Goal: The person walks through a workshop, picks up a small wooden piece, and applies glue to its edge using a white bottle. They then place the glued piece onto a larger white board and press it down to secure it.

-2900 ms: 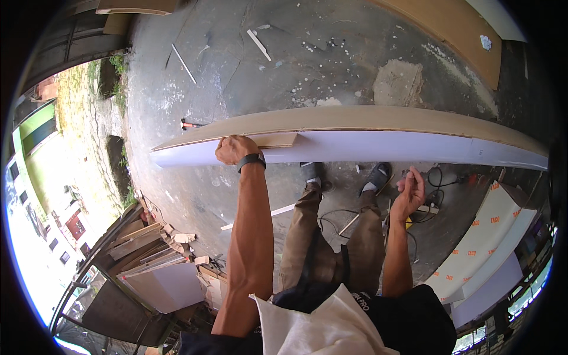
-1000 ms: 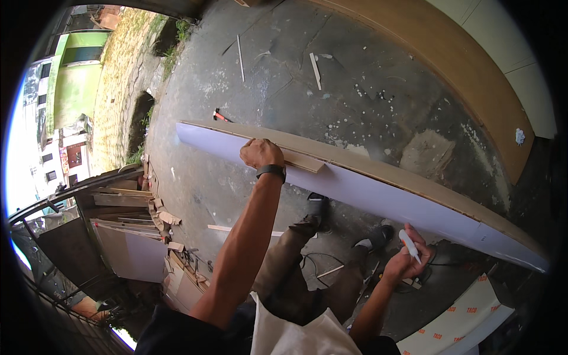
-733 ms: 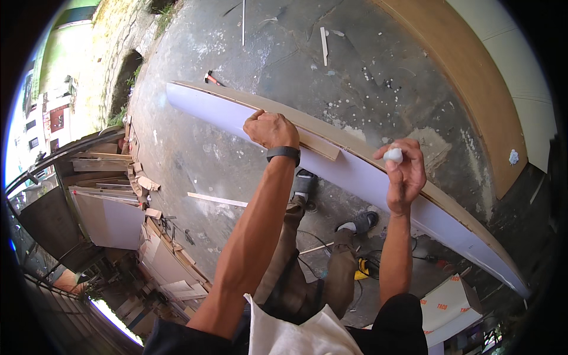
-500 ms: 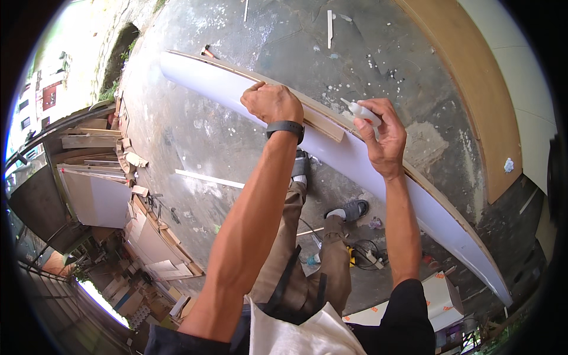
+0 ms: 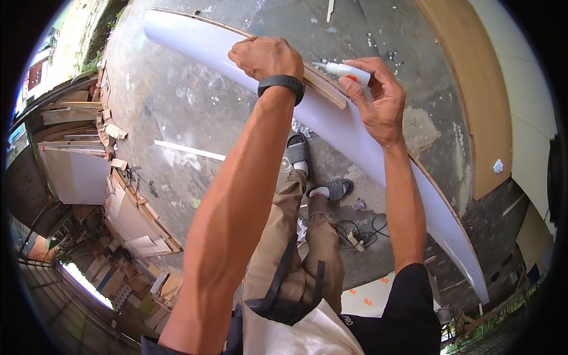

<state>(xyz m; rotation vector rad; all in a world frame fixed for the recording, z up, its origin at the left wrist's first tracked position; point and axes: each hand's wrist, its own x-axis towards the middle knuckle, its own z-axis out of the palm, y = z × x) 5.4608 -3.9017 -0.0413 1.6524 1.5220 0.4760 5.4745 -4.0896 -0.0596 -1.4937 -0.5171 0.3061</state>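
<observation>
A long white panel (image 5: 349, 127) with a raw wooden edge stretches diagonally in front of me. Along its upper edge lies a short wooden strip (image 5: 329, 96). My left hand (image 5: 269, 58), with a dark band at the wrist, is closed over the strip and the panel's edge; its fingertips are hidden. In my right hand (image 5: 383, 102) is a small white squeeze bottle (image 5: 352, 73) with a thin nozzle, held between thumb and fingers. The bottle lies nearly level, its nozzle pointing left just beyond the strip, close to my left hand.
A large brown board (image 5: 473, 100) stands at the right. Black cables (image 5: 355, 234) lie on the floor past my sandalled feet (image 5: 339, 189). Stacked boards and offcuts (image 5: 74, 148) line the left side. A white strip (image 5: 189, 150) rests on the concrete floor.
My right hand has tipped the bottle from slanted to nearly level, its nozzle now nearer the left hand. The left hand keeps its hold. The whole view has shifted, with hands and panel higher in it.
</observation>
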